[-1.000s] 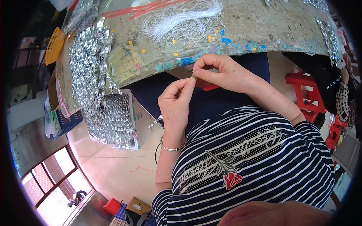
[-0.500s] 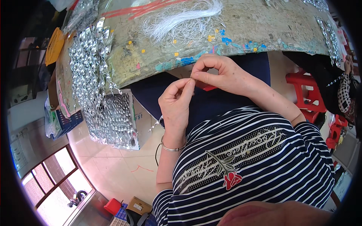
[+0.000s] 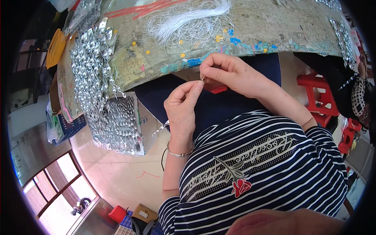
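Note:
My left hand (image 3: 182, 105) and my right hand (image 3: 231, 74) meet over my lap, just off the table's near edge. Both are closed in a pinch of thumb and forefinger. A short, fine thread (image 3: 203, 78) shows between the two sets of fingertips; its ends are hidden in the fingers. Beside my left wrist pokes out a twisted silver strip (image 3: 160, 128), and what it hangs from is hidden behind that hand. On the table ahead lies a loose hank of white thread (image 3: 192, 21).
Many twisted silver strips (image 3: 92, 70) drape over the table's left edge. The worn table (image 3: 266, 25) carries small yellow and blue scraps. Red stools (image 3: 317, 94) stand at right, near another person's patterned sleeve (image 3: 358, 100). A yellow basket (image 3: 55, 49) is at far left.
My right hand's fingertips have moved slightly up from my left hand's, and a bit of thread now shows between them. My left hand has barely moved.

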A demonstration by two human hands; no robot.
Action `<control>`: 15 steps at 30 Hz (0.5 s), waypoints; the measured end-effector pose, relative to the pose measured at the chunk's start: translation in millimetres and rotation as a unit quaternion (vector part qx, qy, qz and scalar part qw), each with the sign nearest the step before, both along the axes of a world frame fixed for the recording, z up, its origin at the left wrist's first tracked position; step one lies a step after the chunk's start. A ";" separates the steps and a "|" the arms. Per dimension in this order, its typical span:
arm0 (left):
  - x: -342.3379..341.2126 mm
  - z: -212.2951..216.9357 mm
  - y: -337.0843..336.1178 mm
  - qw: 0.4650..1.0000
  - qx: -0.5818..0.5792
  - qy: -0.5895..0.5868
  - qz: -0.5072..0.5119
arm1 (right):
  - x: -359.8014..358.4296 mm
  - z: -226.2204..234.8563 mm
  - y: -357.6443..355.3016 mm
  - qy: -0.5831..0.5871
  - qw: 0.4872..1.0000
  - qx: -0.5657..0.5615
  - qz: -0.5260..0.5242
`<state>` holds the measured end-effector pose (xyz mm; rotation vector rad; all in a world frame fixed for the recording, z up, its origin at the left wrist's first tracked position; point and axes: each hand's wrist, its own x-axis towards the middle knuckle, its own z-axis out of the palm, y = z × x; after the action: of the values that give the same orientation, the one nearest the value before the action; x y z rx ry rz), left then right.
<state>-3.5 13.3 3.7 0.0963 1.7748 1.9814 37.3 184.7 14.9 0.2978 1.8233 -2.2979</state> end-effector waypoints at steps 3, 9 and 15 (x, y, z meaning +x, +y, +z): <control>-1.5 -0.3 -3.3 0.999 0.012 -0.029 -0.013 | -1.5 -2.2 5.8 0.043 0.999 -0.031 -0.002; -2.4 -2.8 -6.0 0.998 0.016 -0.045 -0.028 | 5.1 9.7 -2.0 0.033 0.993 -0.107 0.046; 1.1 0.6 -9.7 0.997 -0.018 -0.014 -0.068 | -1.7 17.6 12.2 0.033 0.995 -0.097 0.001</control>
<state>-2.4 3.7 4.3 0.1718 1.7383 1.8451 35.6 196.9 32.5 0.1935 1.6096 -2.4874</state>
